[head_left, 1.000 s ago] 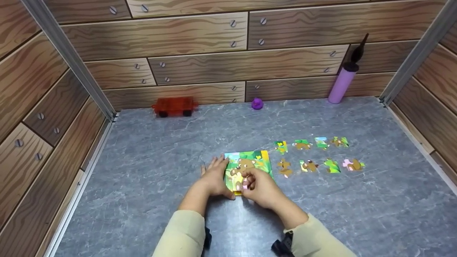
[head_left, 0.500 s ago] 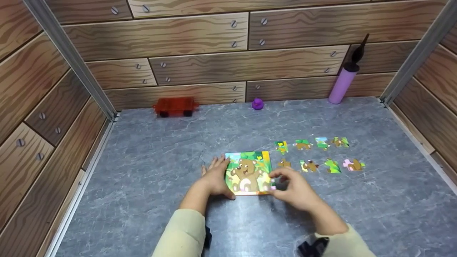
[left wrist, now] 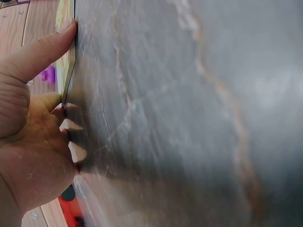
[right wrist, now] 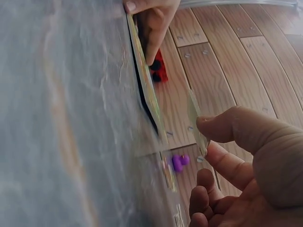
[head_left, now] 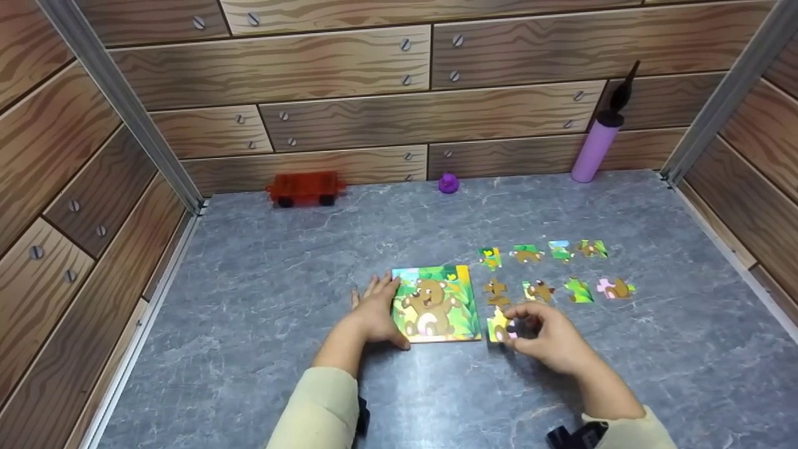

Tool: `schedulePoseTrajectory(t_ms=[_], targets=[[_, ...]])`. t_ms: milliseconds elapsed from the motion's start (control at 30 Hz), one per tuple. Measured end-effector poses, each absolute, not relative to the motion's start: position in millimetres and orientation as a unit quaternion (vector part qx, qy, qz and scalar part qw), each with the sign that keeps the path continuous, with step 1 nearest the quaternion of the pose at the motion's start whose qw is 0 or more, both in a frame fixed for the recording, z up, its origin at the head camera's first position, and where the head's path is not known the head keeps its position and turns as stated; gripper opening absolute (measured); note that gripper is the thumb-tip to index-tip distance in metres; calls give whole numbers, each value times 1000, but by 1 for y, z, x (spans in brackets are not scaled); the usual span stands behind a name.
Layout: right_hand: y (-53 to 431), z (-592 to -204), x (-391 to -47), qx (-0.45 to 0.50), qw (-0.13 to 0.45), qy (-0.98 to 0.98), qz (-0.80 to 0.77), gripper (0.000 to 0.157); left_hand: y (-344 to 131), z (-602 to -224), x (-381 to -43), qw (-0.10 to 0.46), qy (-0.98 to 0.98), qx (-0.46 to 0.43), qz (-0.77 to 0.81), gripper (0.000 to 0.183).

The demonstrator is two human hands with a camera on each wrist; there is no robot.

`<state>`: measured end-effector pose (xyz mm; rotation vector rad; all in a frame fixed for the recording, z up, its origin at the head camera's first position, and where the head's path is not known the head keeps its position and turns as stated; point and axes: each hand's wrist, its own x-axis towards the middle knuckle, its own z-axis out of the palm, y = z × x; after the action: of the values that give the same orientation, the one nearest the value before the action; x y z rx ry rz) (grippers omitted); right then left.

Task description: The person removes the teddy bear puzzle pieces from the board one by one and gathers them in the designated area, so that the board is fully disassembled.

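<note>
A square board point(head_left: 431, 305) printed with a brown bear on green lies flat on the table. My left hand point(head_left: 376, 310) rests against its left side, thumb at the near left corner and fingers spread along the edge; the left wrist view shows the thumb point(left wrist: 45, 52) touching the board's edge. Just right of the board, my right hand point(head_left: 548, 340) pinches a jigsaw piece point(head_left: 497, 327) of yellow, brown and pink between thumb and finger. In the right wrist view this piece point(right wrist: 195, 118) is seen nearly edge-on, held up off the table. Its other fingers curl loosely.
Several jigsaw pieces lie in two rows to the right, including a green piece point(head_left: 579, 290) and a pink-brown piece point(head_left: 616, 288). Along the back wall stand a red toy wagon point(head_left: 305, 188), a purple duck point(head_left: 448, 183) and a lilac pump point(head_left: 596, 149).
My right hand has moved right with the pinched jigsaw piece, from over the bear board to beside it. The left hand and the board have stayed in place.
</note>
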<state>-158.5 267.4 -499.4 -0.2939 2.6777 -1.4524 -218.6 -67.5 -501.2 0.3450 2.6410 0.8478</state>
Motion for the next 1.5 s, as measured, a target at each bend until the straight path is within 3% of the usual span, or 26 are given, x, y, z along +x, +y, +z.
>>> schedulePoseTrajectory(t_ms=[1133, 1300, 1500], targets=[[274, -508, -161, -80, 86, 913, -390, 44, -70, -504, -218, 168, 925, 119, 319, 129], [270, -507, -161, -55, 68, 906, -415, 49, -73, -503, -217, 170, 923, 118, 323, 130], [264, -501, -161, -42, 2, 913, -406, 48, -79, -502, -216, 160, 920, 106, 343, 127]])
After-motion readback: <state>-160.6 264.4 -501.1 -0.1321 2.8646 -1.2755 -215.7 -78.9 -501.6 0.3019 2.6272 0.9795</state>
